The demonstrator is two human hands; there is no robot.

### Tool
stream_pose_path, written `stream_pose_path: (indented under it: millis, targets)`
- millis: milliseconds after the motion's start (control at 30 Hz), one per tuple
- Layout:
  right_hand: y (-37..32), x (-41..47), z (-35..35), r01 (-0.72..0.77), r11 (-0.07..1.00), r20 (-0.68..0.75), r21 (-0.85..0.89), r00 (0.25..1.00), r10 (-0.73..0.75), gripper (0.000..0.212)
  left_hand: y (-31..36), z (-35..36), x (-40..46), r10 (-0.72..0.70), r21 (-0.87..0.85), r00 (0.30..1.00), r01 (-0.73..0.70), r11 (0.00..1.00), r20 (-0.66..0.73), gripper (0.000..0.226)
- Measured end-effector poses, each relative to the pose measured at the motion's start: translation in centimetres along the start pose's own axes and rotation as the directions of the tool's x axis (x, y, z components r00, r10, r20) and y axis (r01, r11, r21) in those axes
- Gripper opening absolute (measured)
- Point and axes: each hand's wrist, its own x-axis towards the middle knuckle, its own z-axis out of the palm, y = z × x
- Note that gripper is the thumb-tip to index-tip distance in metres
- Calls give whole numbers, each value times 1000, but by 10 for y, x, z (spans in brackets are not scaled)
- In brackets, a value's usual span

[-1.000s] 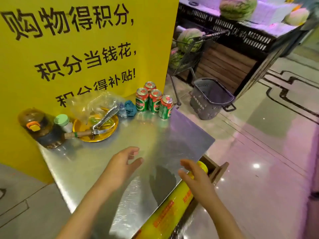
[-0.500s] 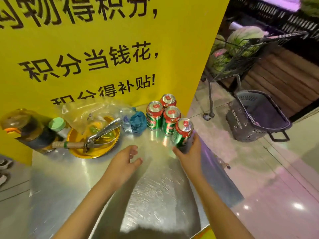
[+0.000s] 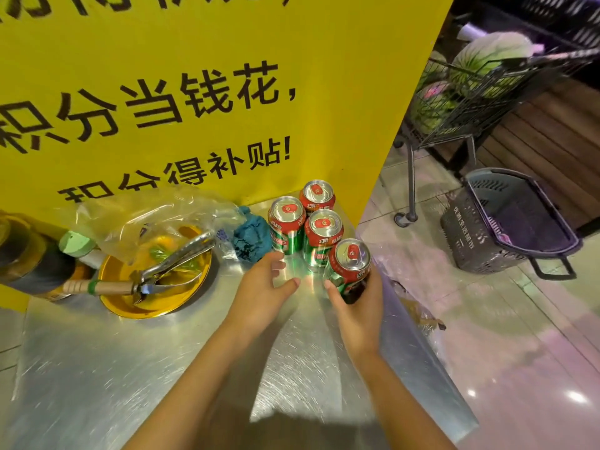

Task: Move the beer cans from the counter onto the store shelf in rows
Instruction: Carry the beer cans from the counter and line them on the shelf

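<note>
My right hand [image 3: 355, 306] grasps the nearest can [image 3: 350, 267]; left hand [image 3: 264, 287] loose; I'd lift straight, sparing neighbours.

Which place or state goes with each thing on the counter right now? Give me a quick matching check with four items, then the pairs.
Things:
1. nearest beer can
2. left hand
3. tongs
4. blue cloth

Places or states:
A. lying across the gold dish
B. gripped by the right hand
C. bunched up just left of the standing cans
D. open above the counter, holding nothing

Pairs: 1-B, 2-D, 3-A, 4-C
</note>
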Motion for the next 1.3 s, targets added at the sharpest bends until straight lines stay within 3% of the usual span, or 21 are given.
stream_pose_path:
  millis: [200,333,500,633,767,933,1300]
  targets:
    - [13,-11,-23,-32,999,-35,21,999,33,73,18,25,17,81,52,997,-80,995,-12,57]
    - [20,-16,-39,-50,998,-11,25,999,51,73,29,48,25,110,75,978,-97,992,-179,55]
    - [23,-18,-49,-58,998,41,32,998,56,72,47,78,28,7,98,910,37,995,-414,72]
    - [23,-18,-51,-56,996,70,64,996,52,70,51,89,29,-38,76,857,90,993,-514,68]
    - [23,-18,-53,-61,997,99,50,994,55,71,42,86,31,-50,-20,852,46,999,-521,59]
    - [20,-18,-53,-64,997,108,53,992,58,71,24,71,6,2,-61,895,-33,998,-447,49]
    - [20,-19,-57,-64,998,173,-7,983,64,65,-18,35,-51,55,31,944,-48,998,-327,69]
